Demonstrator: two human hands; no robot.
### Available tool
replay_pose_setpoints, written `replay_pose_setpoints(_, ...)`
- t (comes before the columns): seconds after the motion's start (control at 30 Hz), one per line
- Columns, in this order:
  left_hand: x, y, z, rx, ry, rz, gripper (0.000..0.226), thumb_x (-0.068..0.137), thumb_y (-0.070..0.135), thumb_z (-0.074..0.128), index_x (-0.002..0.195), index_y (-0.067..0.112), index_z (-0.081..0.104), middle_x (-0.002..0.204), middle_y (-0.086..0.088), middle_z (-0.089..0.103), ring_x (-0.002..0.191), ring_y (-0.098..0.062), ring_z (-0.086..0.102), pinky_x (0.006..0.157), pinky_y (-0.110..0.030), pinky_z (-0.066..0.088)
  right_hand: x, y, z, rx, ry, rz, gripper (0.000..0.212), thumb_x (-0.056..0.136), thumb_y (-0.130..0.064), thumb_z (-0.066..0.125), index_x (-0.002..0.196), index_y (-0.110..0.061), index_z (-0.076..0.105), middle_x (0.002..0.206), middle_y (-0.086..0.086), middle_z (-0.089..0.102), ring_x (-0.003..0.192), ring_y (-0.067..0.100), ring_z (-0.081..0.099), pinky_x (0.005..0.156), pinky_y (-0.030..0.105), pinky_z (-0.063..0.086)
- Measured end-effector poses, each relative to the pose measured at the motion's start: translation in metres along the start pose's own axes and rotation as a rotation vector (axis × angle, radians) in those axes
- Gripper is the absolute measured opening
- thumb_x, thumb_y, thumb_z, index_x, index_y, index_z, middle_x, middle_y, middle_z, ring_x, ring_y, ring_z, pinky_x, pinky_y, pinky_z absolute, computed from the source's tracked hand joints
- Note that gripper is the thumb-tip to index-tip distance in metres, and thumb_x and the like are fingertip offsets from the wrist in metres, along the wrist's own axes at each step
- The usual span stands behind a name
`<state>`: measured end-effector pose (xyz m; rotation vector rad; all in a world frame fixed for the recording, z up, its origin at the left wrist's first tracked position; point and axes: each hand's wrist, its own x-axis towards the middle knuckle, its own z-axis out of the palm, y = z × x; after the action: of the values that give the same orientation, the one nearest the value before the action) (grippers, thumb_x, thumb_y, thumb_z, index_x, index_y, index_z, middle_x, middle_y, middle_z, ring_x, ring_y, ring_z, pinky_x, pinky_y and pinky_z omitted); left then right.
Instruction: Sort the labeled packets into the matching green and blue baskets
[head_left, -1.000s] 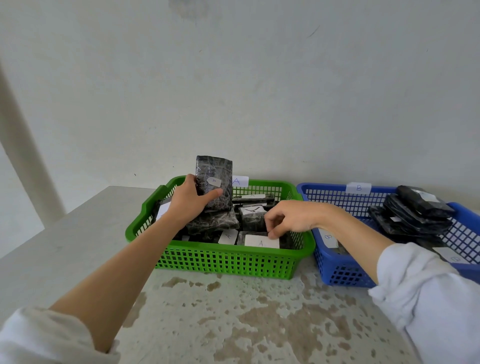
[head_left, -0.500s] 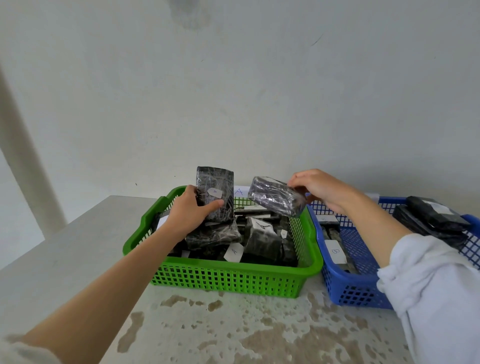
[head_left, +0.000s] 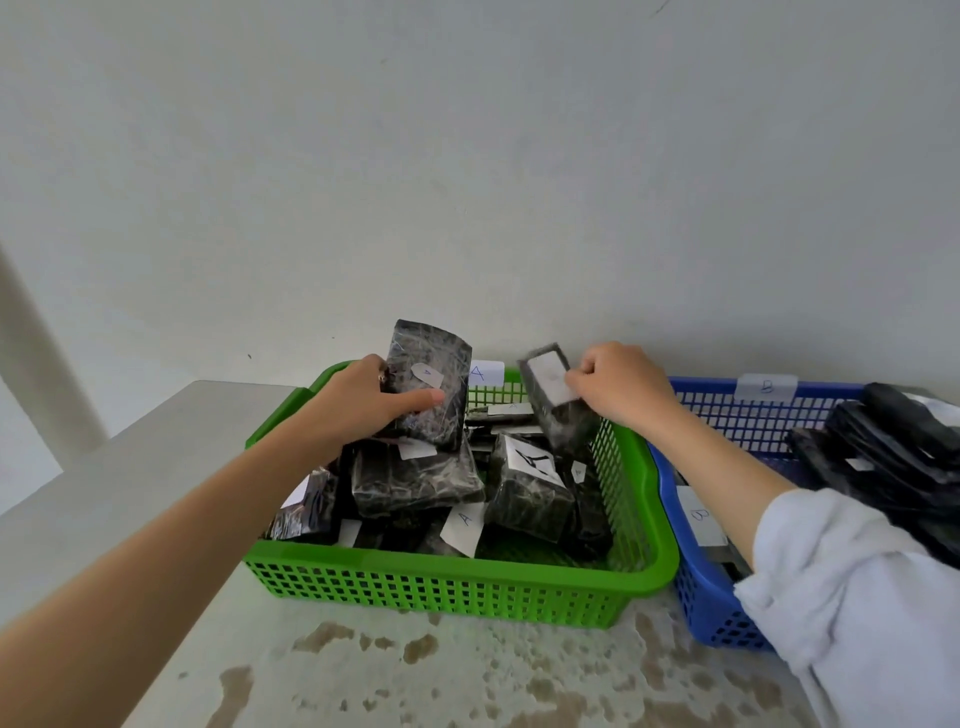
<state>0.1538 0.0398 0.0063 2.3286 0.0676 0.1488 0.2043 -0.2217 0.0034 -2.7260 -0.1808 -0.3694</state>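
A green basket (head_left: 457, 584) tagged A holds several black packets with white labels. My left hand (head_left: 358, 405) grips one upright black packet (head_left: 434, 364) over the basket's back left, thumb across its small label. My right hand (head_left: 618, 387) holds a second black packet (head_left: 550, 400) tilted above the basket's back right corner, its white label facing me, blurred. To the right stands the blue basket (head_left: 727, 410) tagged B, with black packets (head_left: 883, 447) piled at its far right.
Both baskets sit side by side on a pale stained table (head_left: 415, 670) against a white wall. A pale post (head_left: 41, 364) rises at the left. My white sleeve (head_left: 852, 597) covers the blue basket's near corner.
My right hand lifted a packet out of the green basket, carried it toward the blue basket, and now holds it tilted over the green basket's back right. The left hand kept its packet upright.
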Motion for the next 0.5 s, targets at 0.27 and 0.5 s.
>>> replay_pose_setpoints(0.27, -0.018, 0.005, 0.001, -0.099, 0.115, 0.053, 0.067, 0.068, 0.063, 0.067, 0.109, 0.016, 0.043, 0.087, 0.010, 0.054, 0.073, -0.004, 0.051, 0.056, -0.021, 0.040, -0.017, -0.019, -0.011, 0.040, 0.195, -0.144, 0.013, 0.089, -0.027, 0.057, 0.092, -0.015, 0.057, 0.088, -0.002, 0.063, 0.083, 0.017, 0.056, 0.068, 0.030, 0.043)
replay_pose_setpoints(0.5, -0.043, 0.025, 0.008, -0.453, 0.086, 0.106, 0.070, 0.060, 0.066, 0.067, 0.106, 0.013, 0.058, 0.095, -0.007, 0.071, 0.094, -0.025, 0.067, 0.088, -0.040, 0.052, -0.038, -0.079, -0.020, 0.909, -0.300, -0.050, 0.042, 0.089, -0.048, 0.056, 0.116, -0.017, 0.060, 0.112, 0.002, 0.065, 0.100, 0.017, 0.063, 0.076, 0.032, 0.054)
